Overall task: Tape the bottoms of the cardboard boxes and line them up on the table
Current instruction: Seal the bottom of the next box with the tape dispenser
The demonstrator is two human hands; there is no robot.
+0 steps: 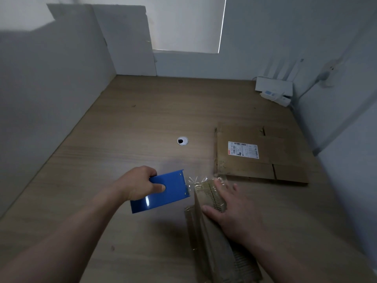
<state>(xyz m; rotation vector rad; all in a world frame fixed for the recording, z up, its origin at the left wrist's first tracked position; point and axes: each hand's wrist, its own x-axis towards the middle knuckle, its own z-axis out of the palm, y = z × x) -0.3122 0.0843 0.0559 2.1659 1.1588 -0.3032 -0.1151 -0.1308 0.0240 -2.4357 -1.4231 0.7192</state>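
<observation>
Left hand (140,183) wraps blue tape dispenser (163,193), right hand (230,209) flat on box (212,242), lower centre. Risk imo: tape (193,180) tears crooked, wrinkles, seam pops open.

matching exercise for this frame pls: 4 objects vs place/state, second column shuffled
Things
1. blue tape dispenser
2. near box
3. flattened box
4. router

Places or states
A. far right corner of the table
B. under the flat right hand
C. gripped by the left hand
D. lying flat, label facing up

Pairs: 1-C, 2-B, 3-D, 4-A
</observation>
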